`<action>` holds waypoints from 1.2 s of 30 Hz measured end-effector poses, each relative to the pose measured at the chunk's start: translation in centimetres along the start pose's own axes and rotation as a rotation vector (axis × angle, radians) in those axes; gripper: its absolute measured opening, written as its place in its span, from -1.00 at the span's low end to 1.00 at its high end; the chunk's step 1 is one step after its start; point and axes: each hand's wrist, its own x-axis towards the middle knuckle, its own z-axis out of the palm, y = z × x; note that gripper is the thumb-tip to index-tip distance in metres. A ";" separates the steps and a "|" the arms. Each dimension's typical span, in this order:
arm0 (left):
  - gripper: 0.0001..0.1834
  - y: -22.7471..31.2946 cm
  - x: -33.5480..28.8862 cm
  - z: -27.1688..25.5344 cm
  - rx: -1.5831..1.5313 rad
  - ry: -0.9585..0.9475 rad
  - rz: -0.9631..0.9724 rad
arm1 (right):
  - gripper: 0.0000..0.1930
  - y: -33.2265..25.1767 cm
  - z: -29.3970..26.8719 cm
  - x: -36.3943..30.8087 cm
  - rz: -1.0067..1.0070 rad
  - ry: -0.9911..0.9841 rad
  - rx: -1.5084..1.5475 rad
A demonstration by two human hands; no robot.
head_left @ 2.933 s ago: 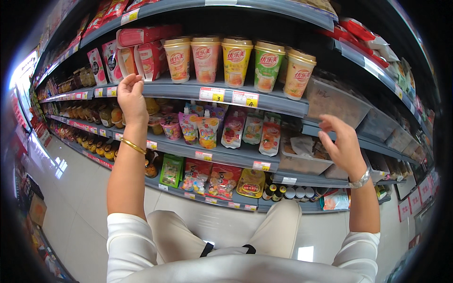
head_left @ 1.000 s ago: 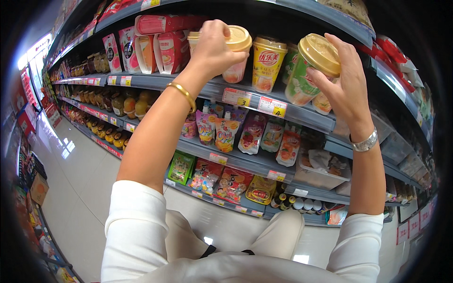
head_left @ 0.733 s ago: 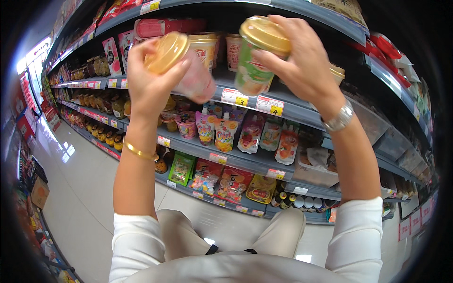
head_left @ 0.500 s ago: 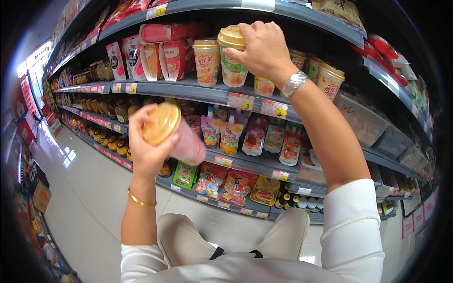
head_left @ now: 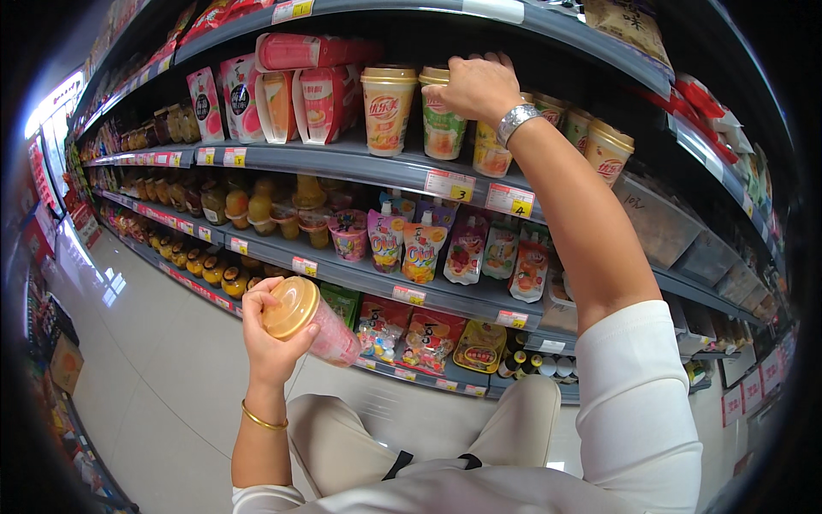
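Observation:
My left hand (head_left: pixel 271 332) is wrapped round a pink drink cup (head_left: pixel 335 337) with a gold lid (head_left: pixel 291 307), held tilted in front of the lower shelves. On the upper shelf, my right hand (head_left: pixel 481 89) is closed on the upper part of a green-and-white drink cup (head_left: pixel 443 128), its thumb across the front below the gold lid. Some of its fingertips are hidden behind. That cup stands upright between an orange-and-cream cup (head_left: pixel 389 113) on its left and a yellow-orange cup (head_left: pixel 491 154) partly under my wrist.
Pink packs (head_left: pixel 321 103) stand left of the cups, one lying across the top. More gold-lidded cups (head_left: pixel 609 152) are at the right. Below are spouted pouches (head_left: pixel 423 250), jars (head_left: pixel 237 208) and candy bags (head_left: pixel 431 338). A shelf edge (head_left: pixel 565 36) overhangs my right hand.
The green-and-white cup has come down level with its neighbour, my right hand still at its top. My left hand has lowered the pink cup, uncovering jars and small cups behind it.

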 end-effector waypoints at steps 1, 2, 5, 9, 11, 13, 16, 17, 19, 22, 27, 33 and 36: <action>-0.37 -0.2 -0.1 0.0 -0.003 0.003 -0.007 | -0.43 0.0 0.0 0.0 0.006 -0.025 -0.007; -0.37 -0.3 -0.1 0.0 -0.012 0.009 -0.013 | -0.43 -0.1 0.0 0.0 -0.005 -0.038 -0.007; -0.35 -0.5 -0.2 0.3 -0.047 0.014 -0.042 | -0.41 0.0 0.2 -0.1 -0.022 -0.065 -0.025; -0.35 -0.6 -0.1 1.2 -0.065 -0.016 -0.041 | -0.36 0.3 0.5 -0.2 -0.058 -0.037 -0.067; -0.35 -0.6 -0.1 1.6 -0.069 -0.030 -0.049 | -0.36 0.5 0.5 -0.4 -0.054 -0.041 -0.067; -0.35 -0.6 -0.2 1.8 -0.066 -0.035 -0.052 | -0.46 1.4 0.5 -1.2 -0.122 0.168 -0.004; -0.36 -0.7 -0.7 1.5 -0.099 -0.022 -0.081 | -0.65 4.5 0.1 -2.7 -0.227 0.487 0.159; -0.36 -0.7 -0.8 1.4 -0.117 -0.016 -0.095 | -0.72 6.1 0.0 -3.6 -0.244 0.533 0.210; -0.35 -0.9 -0.9 1.2 -0.107 -0.023 -0.097 | -0.75 8.8 0.2 -4.2 -0.121 0.550 0.240; -0.35 -1.0 -0.9 1.5 -0.094 -0.050 -0.095 | -0.76 11.8 0.8 -3.7 0.061 0.386 0.198; -0.34 -1.0 -0.9 2.9 -0.154 -0.058 -0.106 | -0.75 13.4 2.8 -1.3 0.124 -0.033 -0.080; -0.34 -1.5 -1.1 3.1 -0.158 -0.062 -0.102 | -0.66 13.4 3.6 -0.7 0.156 -0.190 -0.114; -0.33 -1.9 -1.2 2.7 -0.151 -0.057 -0.108 | -0.65 13.3 2.9 -1.2 0.143 -0.183 -0.184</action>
